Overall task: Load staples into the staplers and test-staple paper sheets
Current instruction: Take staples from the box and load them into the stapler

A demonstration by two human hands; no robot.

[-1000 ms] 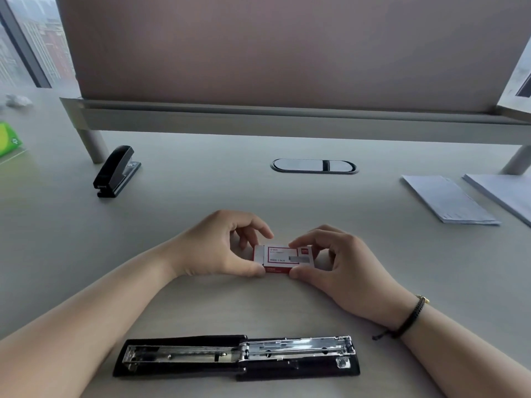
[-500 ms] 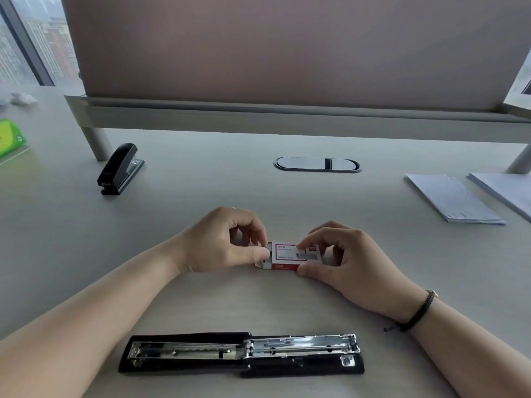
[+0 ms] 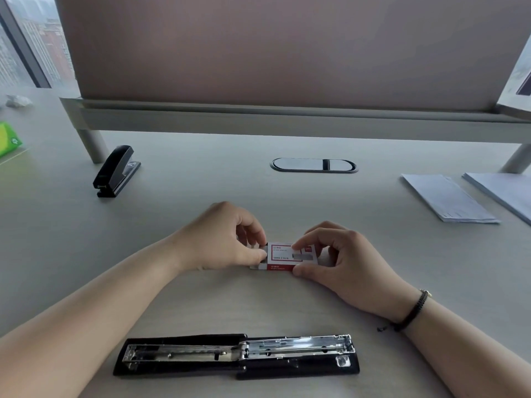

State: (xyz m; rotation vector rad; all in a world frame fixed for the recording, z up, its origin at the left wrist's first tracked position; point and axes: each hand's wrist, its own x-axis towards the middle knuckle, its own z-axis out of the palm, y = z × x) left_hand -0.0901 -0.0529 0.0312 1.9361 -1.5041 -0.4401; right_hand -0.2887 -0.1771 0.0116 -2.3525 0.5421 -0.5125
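- A small red-and-white staple box (image 3: 290, 257) lies on the table (image 3: 201, 225) at the middle of the view, between the two hands.
- The left hand (image 3: 221, 239) has its thumb and forefinger pinched on the left end of the staple box, where a grey inner tray (image 3: 258, 264) sticks out a little from the sleeve; its grip is closed on that end.
- The right hand (image 3: 344, 262) holds the right part of the staple box, forefinger on its top face and thumb against its near edge; its grip is clamped on the box.
- A black cord bracelet (image 3: 413, 311) sits on the right wrist.
- The long black stapler (image 3: 238, 356) lies flat on the table near the person, in front of both hands and apart from them, swung fully open so that its metal staple channel faces up.
- A second, smaller black stapler (image 3: 116, 170) stands closed at the far left of the table, near a leg of the grey partition (image 3: 287, 53).
- Two stacks of paper sheets (image 3: 448, 198) lie on the far right of the table, well apart from the hands.
- An oval cable port (image 3: 313, 165) sits in the table beyond the hands.
- A green packet (image 3: 8, 142) lies at the far left edge.
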